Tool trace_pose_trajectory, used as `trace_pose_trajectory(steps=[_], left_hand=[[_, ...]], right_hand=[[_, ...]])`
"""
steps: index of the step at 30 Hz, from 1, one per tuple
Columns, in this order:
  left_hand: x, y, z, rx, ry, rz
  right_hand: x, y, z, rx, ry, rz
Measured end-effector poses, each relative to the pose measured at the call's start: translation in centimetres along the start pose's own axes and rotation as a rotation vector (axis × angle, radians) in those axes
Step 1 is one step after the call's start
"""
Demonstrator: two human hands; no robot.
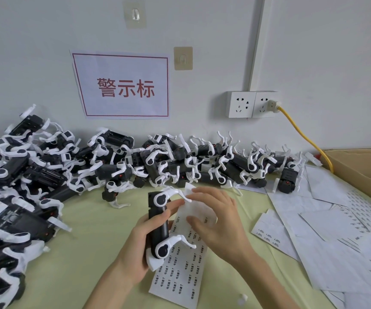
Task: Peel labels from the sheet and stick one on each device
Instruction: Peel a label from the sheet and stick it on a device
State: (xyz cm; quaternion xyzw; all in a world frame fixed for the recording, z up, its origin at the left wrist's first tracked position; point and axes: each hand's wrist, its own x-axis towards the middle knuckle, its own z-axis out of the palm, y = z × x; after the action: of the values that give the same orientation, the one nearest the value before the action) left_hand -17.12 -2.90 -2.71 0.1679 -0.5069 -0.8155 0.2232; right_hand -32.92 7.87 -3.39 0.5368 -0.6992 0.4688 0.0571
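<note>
My left hand (pixel 138 246) grips a black device (pixel 159 226) with white legs, held upright over the table's middle. Under it lies a long white label sheet (pixel 182 270) printed with rows of small labels. My right hand (pixel 215 221) rests on the sheet's upper end, fingers bent over the paper beside the device; whether a label is pinched I cannot tell. A big heap of the same black-and-white devices (pixel 46 170) fills the left side and the back along the wall.
Used backing sheets (pixel 327 237) are strewn over the right of the pale green table (pixel 86 253). A cardboard box (pixel 358 172) stands at the far right. A yellow cable (pixel 302 134) runs down from the wall socket (pixel 252 104). A small white scrap (pixel 242 298) lies near the front edge.
</note>
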Motion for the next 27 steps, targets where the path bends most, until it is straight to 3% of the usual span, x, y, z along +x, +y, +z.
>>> trace_pose_trajectory(steps=[3,6,19,27], left_hand=[[0.0,-0.6,0.0,-0.025,0.085,-0.033],[-0.2,-0.3,0.7,-0.021,0.024,-0.029],[-0.5,-0.4,1.0,0.147,0.049,0.066],[-0.6,-0.5,1.3,0.133,0.071,0.085]], right_hand=[[0.0,-0.2,0.1,0.041,0.017,0.008],[0.1,0.0,-0.1,0.083,0.067,0.035],[0.1,0.4,0.2,0.100,0.109,0.065],[0.0,0.3,0.4,0.086,0.118,0.050]])
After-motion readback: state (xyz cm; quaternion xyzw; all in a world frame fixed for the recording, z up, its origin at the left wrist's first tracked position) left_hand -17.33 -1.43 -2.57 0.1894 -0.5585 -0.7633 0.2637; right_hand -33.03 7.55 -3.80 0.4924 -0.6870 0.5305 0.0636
